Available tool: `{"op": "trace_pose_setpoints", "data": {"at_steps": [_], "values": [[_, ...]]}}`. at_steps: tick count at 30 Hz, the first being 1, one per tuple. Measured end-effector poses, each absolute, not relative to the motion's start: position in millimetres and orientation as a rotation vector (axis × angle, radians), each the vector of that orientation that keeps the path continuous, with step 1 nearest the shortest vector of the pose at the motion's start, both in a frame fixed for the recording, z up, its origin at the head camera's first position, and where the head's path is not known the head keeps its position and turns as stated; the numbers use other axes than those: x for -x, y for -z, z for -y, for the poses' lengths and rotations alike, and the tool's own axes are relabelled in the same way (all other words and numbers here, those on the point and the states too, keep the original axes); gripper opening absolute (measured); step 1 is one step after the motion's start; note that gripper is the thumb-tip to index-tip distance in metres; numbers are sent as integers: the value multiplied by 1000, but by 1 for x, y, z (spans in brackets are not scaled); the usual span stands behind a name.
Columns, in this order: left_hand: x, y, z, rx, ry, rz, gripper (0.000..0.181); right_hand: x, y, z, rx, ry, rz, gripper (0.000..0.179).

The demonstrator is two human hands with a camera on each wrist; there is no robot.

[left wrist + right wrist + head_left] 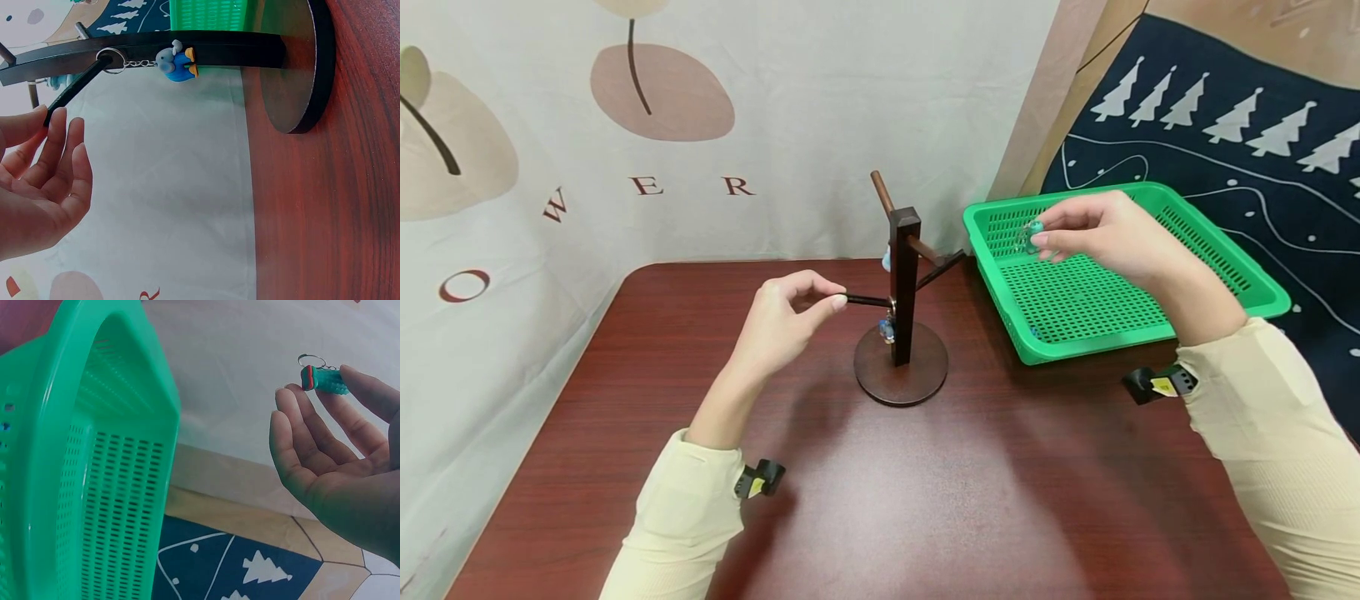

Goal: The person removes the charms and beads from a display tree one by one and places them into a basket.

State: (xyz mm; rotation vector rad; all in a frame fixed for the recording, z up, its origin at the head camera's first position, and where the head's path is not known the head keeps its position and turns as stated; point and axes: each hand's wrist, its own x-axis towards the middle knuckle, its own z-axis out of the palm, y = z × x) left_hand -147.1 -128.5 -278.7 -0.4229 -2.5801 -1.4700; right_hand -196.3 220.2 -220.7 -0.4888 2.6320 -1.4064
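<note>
Head view: you are reaching both arms into the frame, and your left hand, left of centre, is pinching the free end of a black peg between thumb and finger. That peg is jutting from the post of a dark wooden stand, which is standing upright on its round base in the middle of the table. A blue keychain figure is hanging just left of the post; in the left wrist view its metal ring is circling the peg close to the post, while your remaining fingers are lying loosely apart. Higher up, a pale blue item is showing partly behind the post, too hidden to identify. Your right hand, right of centre, is holding a teal keychain between thumb and fingertips, its place in the frame overlapping the upper left part of the green basket. In the right wrist view the keychain is showing a red band and a metal ring at the upper right, well apart from the basket at the left. Behind everything, a pale printed cloth is filling the upper left, and a navy cloth with white trees is covering the upper right.
</note>
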Motion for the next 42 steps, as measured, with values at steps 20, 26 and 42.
{"op": "trace_pose_setpoints", "data": {"at_steps": [20,26,42], "values": [[148,280,129,427,1476,2581,8,203,223,-250,379,1443,-2647,13],[148,280,129,429,1483,2576,8,204,224,-257,363,1443,-2650,13],[148,280,129,426,1471,2578,8,205,232,-278,182,1284,-2728,45]]}}
